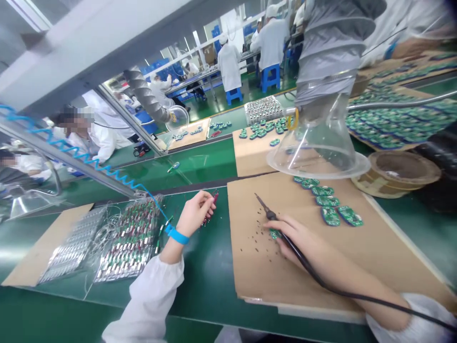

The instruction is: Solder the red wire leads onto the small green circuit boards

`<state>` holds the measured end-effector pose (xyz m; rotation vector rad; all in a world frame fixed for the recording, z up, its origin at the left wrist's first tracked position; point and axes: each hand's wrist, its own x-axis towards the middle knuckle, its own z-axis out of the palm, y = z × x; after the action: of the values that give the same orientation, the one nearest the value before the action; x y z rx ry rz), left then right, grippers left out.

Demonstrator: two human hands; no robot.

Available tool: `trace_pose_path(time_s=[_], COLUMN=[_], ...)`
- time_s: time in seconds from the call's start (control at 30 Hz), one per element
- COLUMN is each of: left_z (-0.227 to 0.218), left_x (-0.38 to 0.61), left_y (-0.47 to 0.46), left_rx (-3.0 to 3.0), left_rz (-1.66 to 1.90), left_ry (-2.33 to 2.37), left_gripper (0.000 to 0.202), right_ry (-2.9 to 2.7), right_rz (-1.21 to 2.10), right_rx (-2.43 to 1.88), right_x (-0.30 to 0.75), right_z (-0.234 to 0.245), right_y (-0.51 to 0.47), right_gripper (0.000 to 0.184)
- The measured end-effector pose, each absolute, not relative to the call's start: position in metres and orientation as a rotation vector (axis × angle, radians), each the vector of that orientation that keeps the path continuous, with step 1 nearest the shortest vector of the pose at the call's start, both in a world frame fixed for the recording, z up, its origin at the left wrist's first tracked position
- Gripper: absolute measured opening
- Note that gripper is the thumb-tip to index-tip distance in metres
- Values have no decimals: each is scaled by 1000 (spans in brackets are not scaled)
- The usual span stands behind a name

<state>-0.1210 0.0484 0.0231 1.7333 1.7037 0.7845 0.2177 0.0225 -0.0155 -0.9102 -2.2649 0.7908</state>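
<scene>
My right hand (296, 238) is closed around a soldering iron (291, 245), whose bare metal tip points up and left over the brown cardboard (257, 281). A small green circuit board (274, 233) shows at the fingers of that hand, partly hidden by them. My left hand (198, 209), with a blue wrist strap (177, 235) on, is pinched on a small dark red piece (215, 197) above the green bench. More tiny dark red parts (205, 221) lie just below its fingers. Several green circuit boards (330, 215) rest farther up the cardboard.
To the left lies a tray of small wired parts (128, 238) beside a silvery tray (73, 247). A clear fume hood (317, 143) hangs over the cardboard's far end, near a round brown tub (396, 174). Green boards (403, 119) cover the far right. People in white work beyond.
</scene>
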Motion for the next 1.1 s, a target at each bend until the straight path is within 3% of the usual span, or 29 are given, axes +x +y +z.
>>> trace_pose_path(time_s=[0.33, 0.47, 0.63, 0.87, 1.1], left_z=[4, 0, -3, -5, -8], left_x=[-25, -14, -12, -12, -15], left_y=[24, 23, 18, 12, 13], left_rx=[1880, 2072, 2154, 2167, 2223], left_rz=[436, 475, 600, 553, 504], left_ry=[1257, 1292, 1289, 1198, 1181], left_gripper=[19, 15, 15, 11, 10], right_ry=[-2161, -2050, -1692, -1421, -1424], right_rz=[668, 632, 829, 849, 952], right_rx=[-952, -1003, -1088, -1157, -1112], right_x=[221, 235, 241, 249, 253], right_z=[-25, -19, -19, -15, -17], right_y=[23, 19, 10, 4, 4], right_gripper=[35, 25, 38, 9, 13])
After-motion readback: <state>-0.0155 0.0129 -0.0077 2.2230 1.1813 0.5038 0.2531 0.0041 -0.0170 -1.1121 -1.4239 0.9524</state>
